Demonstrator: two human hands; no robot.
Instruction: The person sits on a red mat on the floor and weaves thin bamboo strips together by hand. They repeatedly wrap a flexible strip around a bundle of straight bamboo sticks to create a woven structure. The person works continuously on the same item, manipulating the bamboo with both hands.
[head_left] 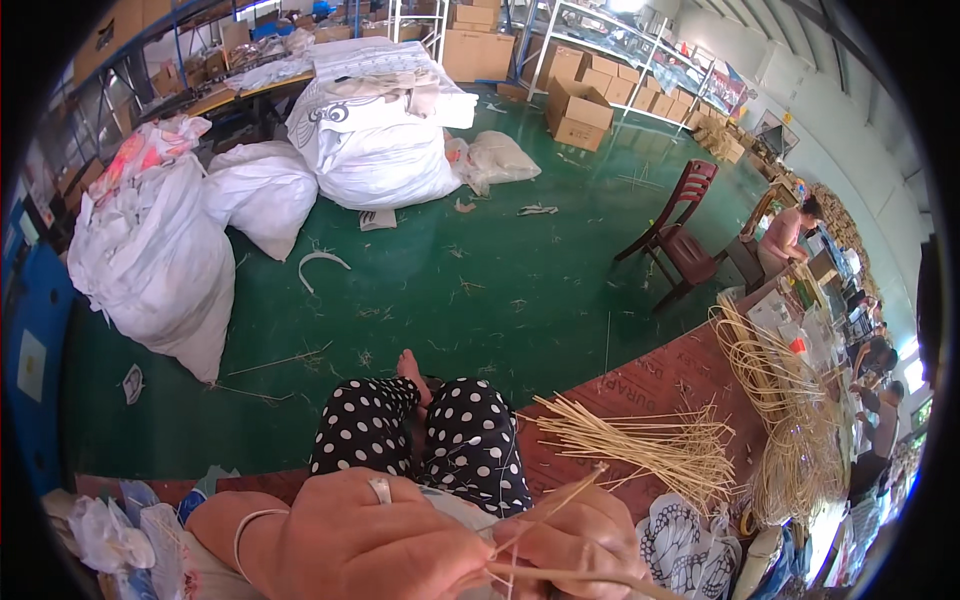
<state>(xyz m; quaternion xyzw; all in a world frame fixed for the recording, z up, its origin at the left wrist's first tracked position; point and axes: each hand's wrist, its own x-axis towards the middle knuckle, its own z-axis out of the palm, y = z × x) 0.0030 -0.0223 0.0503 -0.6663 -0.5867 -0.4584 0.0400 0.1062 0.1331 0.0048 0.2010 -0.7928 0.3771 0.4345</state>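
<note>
Close together at the lower edge, both my hands work on thin tan cane. My left hand [365, 535], with a ring and a bracelet, is closed, its thumb and fingertip pinching the cane strip [548, 516] near its end. My right hand [585, 535] is closed around the same cane, and the strip's tip pokes up above its knuckles. A thicker cane length [590, 576] runs from between the fingertips to the right, below that hand. A thin white thread [514, 562] hangs where the hands meet. My fingers partly hide the joint.
Cut cane sticks [635, 440] lie on a reddish-brown board [640, 380] to the right, beside coiled cane [770, 390]. A maroon chair [685, 240] and a seated person [785, 240] are farther right. Stuffed white sacks [160, 260] stand left; scraps litter the green floor [450, 270].
</note>
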